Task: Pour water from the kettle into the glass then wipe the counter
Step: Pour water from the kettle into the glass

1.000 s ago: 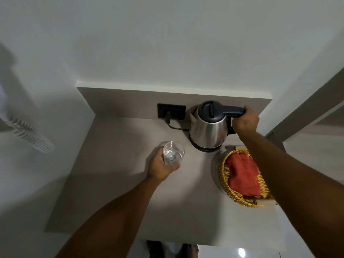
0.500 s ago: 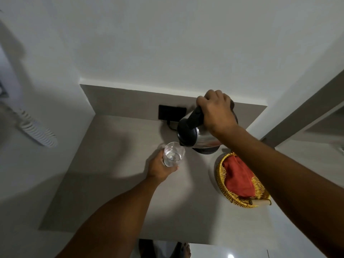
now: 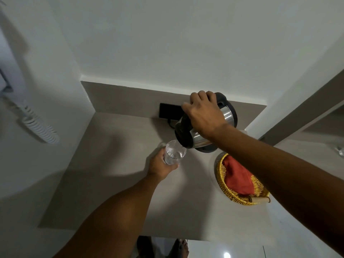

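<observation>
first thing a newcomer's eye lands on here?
The steel kettle, tipped by the right hand so its spout sits over the glass, which the left hand holds at the counter's middle. Next, the red cloth in a gold wicker basket at the right edge, under the right forearm.

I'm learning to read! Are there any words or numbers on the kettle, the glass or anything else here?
None: no word, number or sign can be read here.
kettle: no label shows.
glass: plain and clear.
red cloth in the basket: no print shows.
black wall socket: nothing readable.
</observation>
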The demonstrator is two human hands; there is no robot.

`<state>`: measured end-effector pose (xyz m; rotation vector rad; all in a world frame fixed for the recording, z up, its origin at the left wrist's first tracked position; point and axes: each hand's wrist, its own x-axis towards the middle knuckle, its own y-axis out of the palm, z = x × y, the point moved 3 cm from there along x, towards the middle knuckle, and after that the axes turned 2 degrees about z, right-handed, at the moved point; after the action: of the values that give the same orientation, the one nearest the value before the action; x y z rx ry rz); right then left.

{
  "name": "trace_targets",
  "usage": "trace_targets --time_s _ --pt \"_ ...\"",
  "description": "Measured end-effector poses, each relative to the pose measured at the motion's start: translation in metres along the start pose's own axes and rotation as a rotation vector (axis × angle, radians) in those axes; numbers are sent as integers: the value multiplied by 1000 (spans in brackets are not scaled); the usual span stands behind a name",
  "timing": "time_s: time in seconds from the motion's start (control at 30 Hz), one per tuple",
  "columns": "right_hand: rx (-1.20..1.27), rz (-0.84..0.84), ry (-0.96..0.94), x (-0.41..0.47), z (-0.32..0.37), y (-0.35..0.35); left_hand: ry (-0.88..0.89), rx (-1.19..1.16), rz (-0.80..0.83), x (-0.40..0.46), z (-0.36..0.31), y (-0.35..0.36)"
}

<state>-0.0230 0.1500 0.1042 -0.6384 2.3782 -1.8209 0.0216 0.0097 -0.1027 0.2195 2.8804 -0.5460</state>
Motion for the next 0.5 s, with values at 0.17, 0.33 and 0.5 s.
trace_targets --time_s 0.17,0.33,0.5 --pt "-32 -14 -10 4 -1 -8 -10 -7 19 2 3 2" --pt "-58 -43 -20 9 -4 -17 -5 24 11 5 7 3" --pt "-66 -55 -27 14 -7 -25 -11 18 11 7 9 5"
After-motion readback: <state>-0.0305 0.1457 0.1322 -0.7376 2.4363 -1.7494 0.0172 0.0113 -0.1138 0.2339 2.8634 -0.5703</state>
